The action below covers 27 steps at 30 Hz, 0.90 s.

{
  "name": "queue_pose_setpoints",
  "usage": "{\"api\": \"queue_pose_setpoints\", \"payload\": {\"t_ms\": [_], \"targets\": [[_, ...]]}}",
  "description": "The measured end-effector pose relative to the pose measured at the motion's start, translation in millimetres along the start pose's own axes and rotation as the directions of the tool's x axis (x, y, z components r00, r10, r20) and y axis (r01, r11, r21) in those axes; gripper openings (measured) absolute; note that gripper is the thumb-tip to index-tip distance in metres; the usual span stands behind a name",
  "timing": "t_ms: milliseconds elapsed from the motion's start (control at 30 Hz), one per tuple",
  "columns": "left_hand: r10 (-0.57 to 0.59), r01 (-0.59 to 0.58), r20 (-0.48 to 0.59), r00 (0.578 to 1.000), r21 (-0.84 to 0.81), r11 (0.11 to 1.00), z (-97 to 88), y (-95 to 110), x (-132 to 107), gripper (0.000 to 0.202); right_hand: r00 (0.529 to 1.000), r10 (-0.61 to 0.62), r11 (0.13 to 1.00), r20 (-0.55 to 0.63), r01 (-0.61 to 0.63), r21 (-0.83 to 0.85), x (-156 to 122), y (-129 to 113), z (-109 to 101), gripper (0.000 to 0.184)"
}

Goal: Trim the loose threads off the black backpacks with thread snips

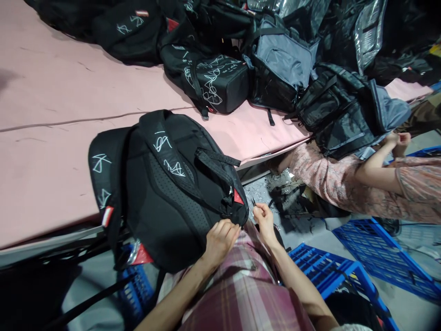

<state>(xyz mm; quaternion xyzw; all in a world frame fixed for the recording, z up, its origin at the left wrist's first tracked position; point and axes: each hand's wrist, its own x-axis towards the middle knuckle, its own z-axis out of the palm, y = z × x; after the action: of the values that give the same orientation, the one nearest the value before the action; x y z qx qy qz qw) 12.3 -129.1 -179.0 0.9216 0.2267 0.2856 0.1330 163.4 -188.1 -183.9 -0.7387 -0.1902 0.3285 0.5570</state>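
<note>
A black backpack (165, 184) with white scribble prints lies back-side up, half on the pink table (44, 138) and half over its near edge onto my lap. My left hand (220, 239) rests on the backpack's lower edge with its fingers curled over the fabric. Just to the right, my right hand (263, 218) is closed in a pinch beside the strap's red triangular tab (237, 197); what it pinches is too small to make out.
Several more black and grey backpacks (213, 78) are piled along the far side of the table. A person in a patterned pink top (344, 184) sits at the right. Blue plastic crates (344, 271) stand on the floor at lower right.
</note>
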Motion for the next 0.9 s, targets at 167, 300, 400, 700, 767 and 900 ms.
{"api": "queue_pose_setpoints", "payload": {"t_ms": [167, 300, 400, 700, 767, 900], "targets": [[0.016, -0.016, 0.011, 1.000, 0.025, 1.000, 2.3, -1, -1, 0.008, 0.999, 0.029, 0.998, 0.033, -0.027, -0.059, 21, -6, 11, 0.025], [0.042, -0.042, 0.042, 0.998, 0.006, 0.999, 5.6, -4, -6, 0.010, 0.993, 0.049, 0.999, 0.109, -0.047, -0.017, 29, -2, 20, 0.026], [0.054, -0.054, 0.051, 0.997, 0.008, 0.999, 6.9, -5, -11, 0.011, 0.989, 0.070, 0.996, 0.131, -0.076, 0.043, 27, 9, 23, 0.025], [0.082, -0.082, -0.007, 0.997, 0.043, 0.996, 2.2, -3, -16, 0.006, 0.983, 0.135, 0.986, 0.123, -0.145, 0.077, 15, 28, 18, 0.033], [0.069, -0.069, 0.009, 0.998, 0.044, 0.997, 3.0, -2, -16, 0.007, 0.989, 0.115, 0.990, 0.095, -0.122, 0.067, 16, 23, 17, 0.031], [0.056, -0.056, 0.032, 0.998, -0.004, 0.998, 6.4, -2, -19, 0.010, 0.992, 0.074, 0.996, 0.102, -0.079, 0.042, 18, 9, 19, 0.025]]}}
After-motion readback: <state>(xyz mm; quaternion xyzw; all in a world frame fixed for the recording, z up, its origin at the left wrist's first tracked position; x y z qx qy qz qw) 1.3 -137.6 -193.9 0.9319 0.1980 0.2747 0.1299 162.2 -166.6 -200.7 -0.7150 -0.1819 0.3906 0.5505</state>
